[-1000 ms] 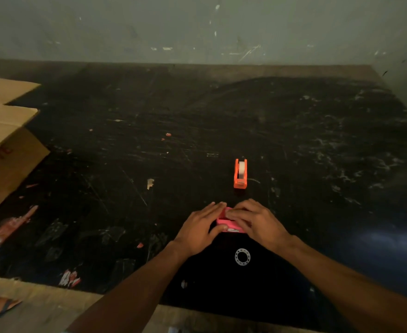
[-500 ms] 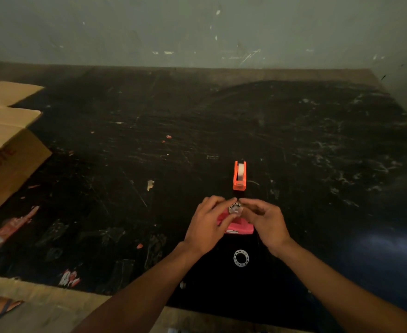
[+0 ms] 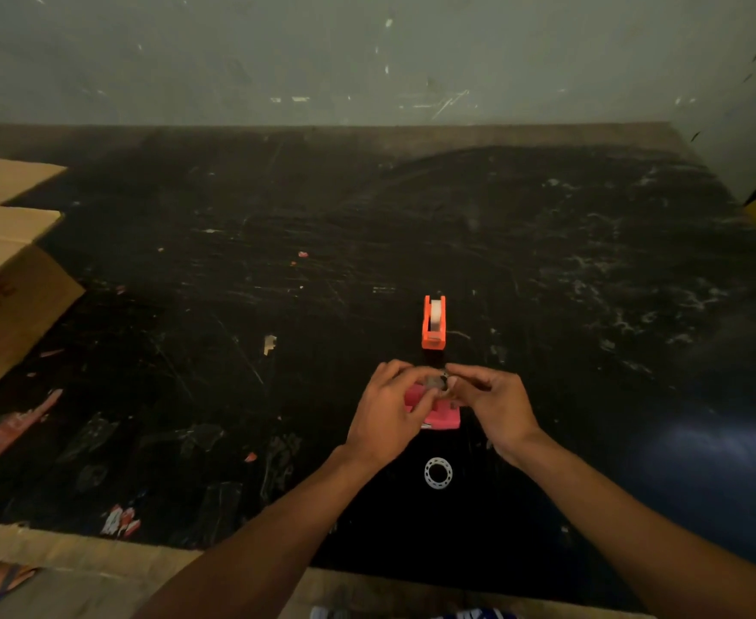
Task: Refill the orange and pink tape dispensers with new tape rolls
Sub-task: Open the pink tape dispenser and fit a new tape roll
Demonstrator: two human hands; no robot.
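Both the left hand (image 3: 389,411) and right hand (image 3: 490,402) pinch a small tape roll (image 3: 438,382) above the pink dispenser (image 3: 443,417); a slip could drop it.

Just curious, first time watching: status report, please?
Both hands, left and right, pinch a small roll above pink dispenser. Orange dispenser loaded. Nothing obstructing.

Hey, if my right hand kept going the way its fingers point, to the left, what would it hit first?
The right hand would likely meet the left hand almost at once, since their fingertips already pinch a small roll between them above the pink dispenser. Depth is hard to judge.
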